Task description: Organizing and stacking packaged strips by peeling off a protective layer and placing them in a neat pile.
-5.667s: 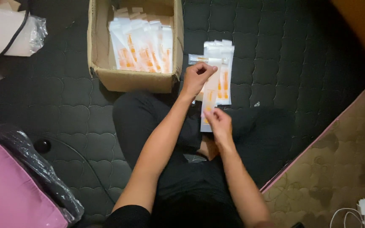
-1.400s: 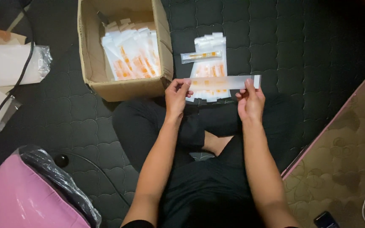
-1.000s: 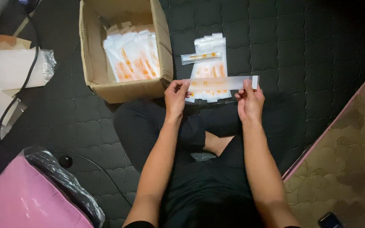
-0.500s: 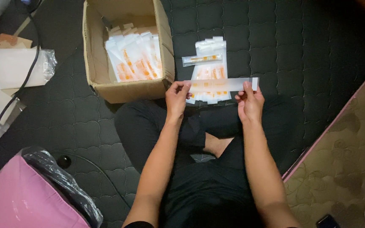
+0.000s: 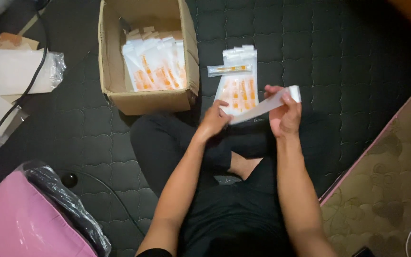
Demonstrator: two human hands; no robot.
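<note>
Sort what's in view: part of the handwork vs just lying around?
In use: left hand and right hand holding a clear packet; packet stack; cardboard box of packets.

Lying about: pink bag; black cable; white wrapped bundle.

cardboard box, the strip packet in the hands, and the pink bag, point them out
cardboard box (image 5: 143,101), head view, on its near front wall
strip packet (image 5: 262,106), head view, on its middle, between both hands
pink bag (image 5: 22,223), head view, on its top face
</note>
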